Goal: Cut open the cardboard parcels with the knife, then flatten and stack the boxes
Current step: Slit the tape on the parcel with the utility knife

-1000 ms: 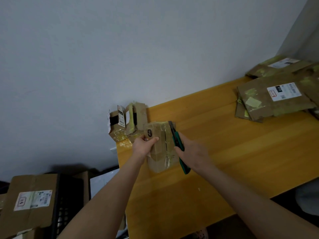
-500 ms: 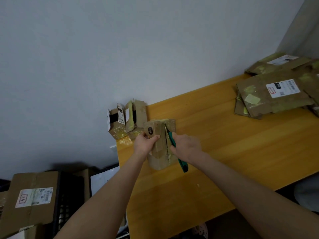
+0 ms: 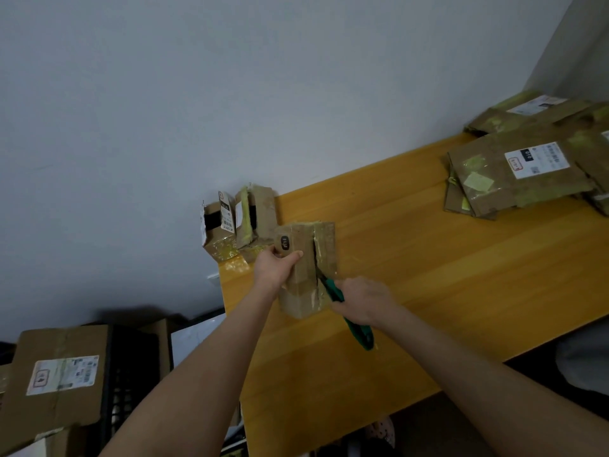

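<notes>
Black-stickered parcel (image 3: 301,291) in left hand (image 3: 275,267), green knife (image 3: 361,334) in right hand (image 3: 362,301).

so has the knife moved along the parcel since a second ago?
Yes. Against the parcel, the knife in the right hand has slid toward the person, from its far end to past midway.

I see the parcel (image 3: 304,272) near the table's (image 3: 428,258) left edge, with the left hand (image 3: 275,268) on its left side and the knife (image 3: 351,319), in the right hand (image 3: 361,301), at its right. Small boxes (image 3: 239,219) stand behind it at the far-left corner. Flattened boxes (image 3: 520,173) lie at the far-right end.
</notes>
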### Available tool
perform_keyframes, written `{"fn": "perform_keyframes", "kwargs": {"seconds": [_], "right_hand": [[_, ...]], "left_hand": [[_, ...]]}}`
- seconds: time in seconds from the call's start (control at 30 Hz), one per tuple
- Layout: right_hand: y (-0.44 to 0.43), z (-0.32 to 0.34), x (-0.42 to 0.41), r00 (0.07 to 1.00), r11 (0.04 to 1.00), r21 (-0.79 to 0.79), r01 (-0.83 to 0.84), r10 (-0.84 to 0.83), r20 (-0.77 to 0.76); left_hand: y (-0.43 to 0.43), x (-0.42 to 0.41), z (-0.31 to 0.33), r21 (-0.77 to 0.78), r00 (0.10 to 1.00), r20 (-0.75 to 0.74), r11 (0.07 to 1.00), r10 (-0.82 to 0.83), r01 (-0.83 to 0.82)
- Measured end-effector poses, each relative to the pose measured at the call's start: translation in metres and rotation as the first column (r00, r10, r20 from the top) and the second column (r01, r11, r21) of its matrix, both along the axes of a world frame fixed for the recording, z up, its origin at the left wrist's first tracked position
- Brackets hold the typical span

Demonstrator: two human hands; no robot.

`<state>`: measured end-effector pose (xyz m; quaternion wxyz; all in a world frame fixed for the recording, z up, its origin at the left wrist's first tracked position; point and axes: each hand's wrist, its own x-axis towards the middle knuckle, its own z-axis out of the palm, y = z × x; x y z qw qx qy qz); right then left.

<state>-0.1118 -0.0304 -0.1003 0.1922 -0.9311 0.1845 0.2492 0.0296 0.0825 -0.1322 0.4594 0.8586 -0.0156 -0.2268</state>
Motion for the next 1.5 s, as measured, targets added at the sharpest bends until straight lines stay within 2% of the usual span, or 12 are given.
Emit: {"fn": "perform_keyframes", "kwargs": {"seconds": [0.13, 0.23, 0.43, 0.63, 0.87, 0.97, 1.03, 1.1, 1.17, 1.27, 1.33, 1.5], "right_hand": [[-0.012, -0.005, -0.008, 0.991, 0.999, 0.042, -0.02, 0.025, -0.134], [-0.021, -0.019, -0.016, 0.986, 0.96, 0.23, 0.157, -0.14, -0.091], [-0.017, -0.023, -0.008, 0.793, 0.67, 0.568, 0.478, -0.607, 0.049], [-0.009, -0.028, -0.004, 0.561, 0.228, 0.781, 0.581, -0.807, -0.181], [-0.007, -0.042, 0.008, 0.533, 0.164, 0.772, 0.615, -0.807, -0.253], [-0.008, -0.049, 0.015, 0.508, 0.142, 0.772, 0.62, -0.822, -0.257], [-0.01, -0.052, 0.019, 0.501, 0.136, 0.775, 0.617, -0.828, -0.253], [-0.012, -0.054, 0.021, 0.497, 0.153, 0.77, 0.619, -0.836, -0.233], [-0.015, -0.057, 0.019, 0.496, 0.17, 0.754, 0.634, -0.838, -0.228], [-0.019, -0.065, 0.014, 0.526, 0.202, 0.71, 0.675, -0.806, -0.271], [-0.022, -0.072, 0.012, 0.529, 0.209, 0.684, 0.699, -0.795, -0.298], [-0.023, -0.077, 0.009, 0.516, 0.183, 0.678, 0.712, -0.792, -0.327]], "left_hand": [[0.007, 0.005, -0.006, -0.049, 0.994, -0.052, 0.994, 0.094, -0.097], [0.008, 0.002, -0.004, -0.073, 0.987, -0.091, 0.988, 0.131, -0.138], [0.019, -0.008, 0.001, -0.245, 0.931, -0.231, 0.909, 0.282, -0.337], [0.041, -0.016, -0.005, -0.236, 0.878, -0.311, 0.866, 0.363, -0.441], [0.057, -0.042, -0.021, 0.005, 0.828, -0.498, 0.955, 0.26, -0.297], [0.064, -0.042, -0.025, 0.202, 0.937, -0.327, 0.978, 0.122, -0.056], [0.064, -0.035, -0.025, 0.376, 0.995, -0.08, 0.923, -0.061, 0.087], [0.056, -0.028, -0.022, 0.518, 0.926, 0.1, 0.814, -0.363, 0.263], [0.04, -0.025, -0.023, 0.668, 0.757, 0.071, 0.595, -0.649, 0.447], [0.02, -0.025, -0.03, 0.785, 0.621, -0.085, 0.331, -0.779, 0.523], [0.011, -0.025, -0.036, 0.792, 0.612, -0.154, 0.273, -0.776, 0.545], [0.004, -0.014, -0.033, 0.759, 0.634, -0.19, 0.297, -0.75, 0.579]]}}
